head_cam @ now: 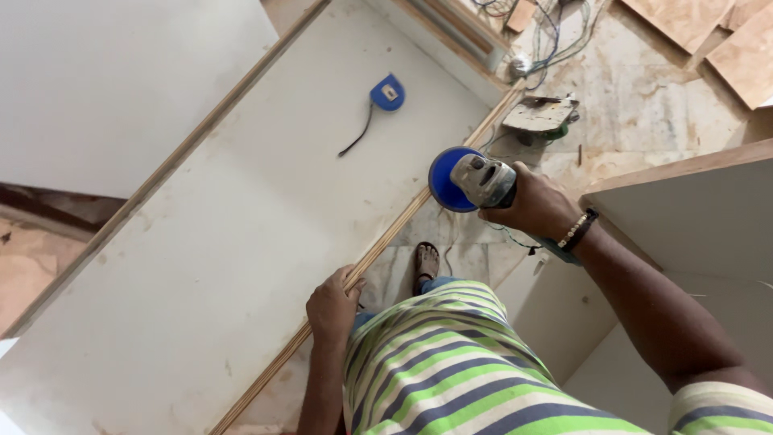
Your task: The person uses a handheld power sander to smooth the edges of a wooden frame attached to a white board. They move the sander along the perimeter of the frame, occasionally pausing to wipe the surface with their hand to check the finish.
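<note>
My right hand (533, 203) grips a handheld grinder (481, 180) with a round blue disc (448, 179), held against the wooden edge (403, 217) of a large white laminated board (241, 225). On the same board edge, nearer to me, rests my left hand (332, 307), its fingers curled over the rim. A beaded bracelet and a dark band circle my right wrist. My striped green, blue and white shirt fills the lower middle of the view.
A blue tape measure (387, 93) with a black strap lies on the board. Another power tool (541, 115) and tangled cables (555, 32) lie on the stone floor. Plywood offcuts (749, 52) lie top right. White panels (700, 217) stand at right. My sandalled foot (425, 263) shows below.
</note>
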